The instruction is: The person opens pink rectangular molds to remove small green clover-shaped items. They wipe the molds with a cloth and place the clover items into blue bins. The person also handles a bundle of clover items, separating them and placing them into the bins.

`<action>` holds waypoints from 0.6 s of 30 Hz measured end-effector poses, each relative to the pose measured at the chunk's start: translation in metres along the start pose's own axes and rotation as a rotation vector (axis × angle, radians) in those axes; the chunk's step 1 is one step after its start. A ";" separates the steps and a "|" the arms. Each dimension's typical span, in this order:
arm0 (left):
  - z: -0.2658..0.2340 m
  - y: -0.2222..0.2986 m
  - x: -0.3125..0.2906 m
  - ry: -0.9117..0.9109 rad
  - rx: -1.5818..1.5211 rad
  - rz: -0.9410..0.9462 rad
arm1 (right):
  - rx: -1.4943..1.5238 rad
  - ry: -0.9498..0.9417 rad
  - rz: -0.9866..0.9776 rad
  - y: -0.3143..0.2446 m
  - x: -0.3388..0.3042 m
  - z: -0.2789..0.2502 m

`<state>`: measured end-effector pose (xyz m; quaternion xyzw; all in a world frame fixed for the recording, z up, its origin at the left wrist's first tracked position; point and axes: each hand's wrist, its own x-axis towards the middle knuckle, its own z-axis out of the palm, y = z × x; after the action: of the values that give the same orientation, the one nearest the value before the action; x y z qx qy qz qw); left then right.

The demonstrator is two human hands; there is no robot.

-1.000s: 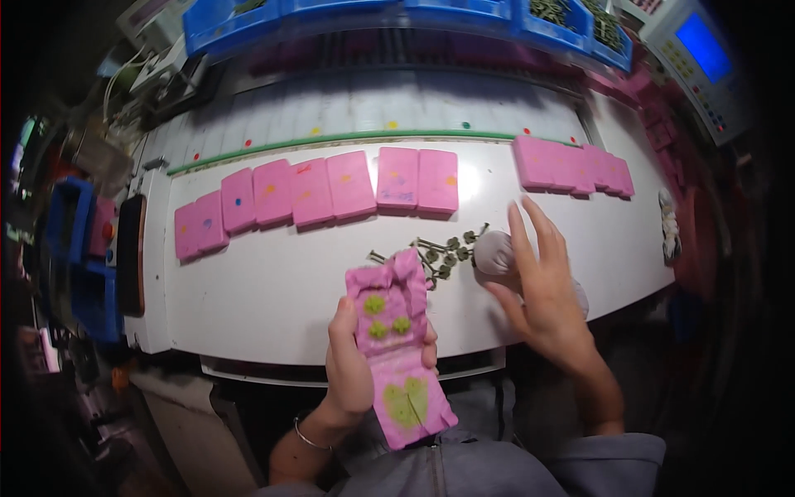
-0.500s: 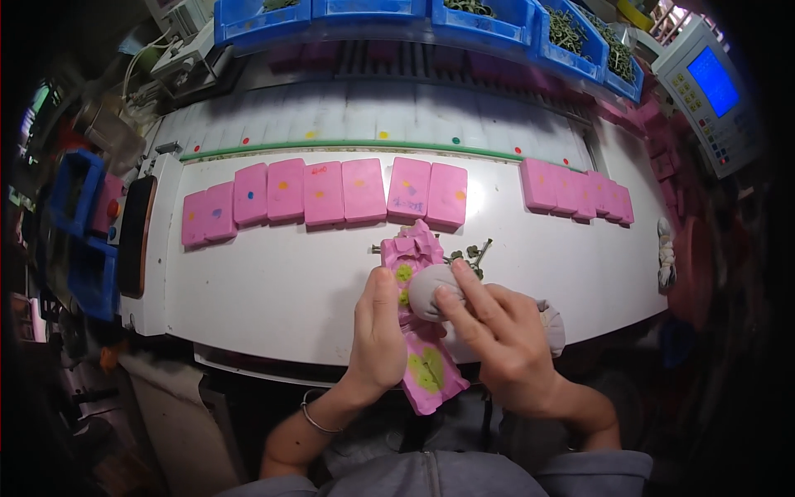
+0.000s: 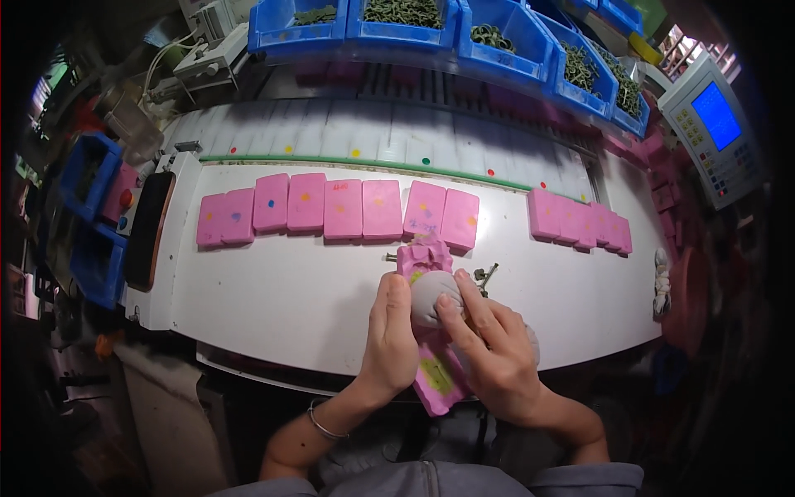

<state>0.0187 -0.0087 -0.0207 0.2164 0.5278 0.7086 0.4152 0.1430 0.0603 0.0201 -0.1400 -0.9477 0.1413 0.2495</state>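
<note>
White bench [image 3: 273, 298] here. On it I see eight pink blocks [image 3: 382, 210] to the left, a second pink group [image 3: 571, 222] right, dark-green stemmed pieces [image 3: 480, 275] near the middle.

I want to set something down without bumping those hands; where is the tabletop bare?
The white tabletop is bare left of the left hand, below the longer row of pink blocks, and at right below the shorter row. Around the right hand it's crowded: pink mould, grey pouch, small dark green pieces.
</note>
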 end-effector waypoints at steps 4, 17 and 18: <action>0.001 0.005 -0.005 -0.007 -0.064 -0.033 | 0.035 0.000 0.044 0.001 0.008 -0.009; -0.010 0.008 0.003 -0.035 -0.011 0.250 | 0.283 -0.014 0.226 -0.003 0.004 -0.020; -0.015 0.007 0.007 -0.041 0.013 0.338 | 0.278 -0.015 0.233 -0.004 0.000 -0.021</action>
<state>0.0008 -0.0120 -0.0207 0.3191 0.4798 0.7604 0.2995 0.1530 0.0607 0.0395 -0.2119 -0.8982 0.3001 0.2413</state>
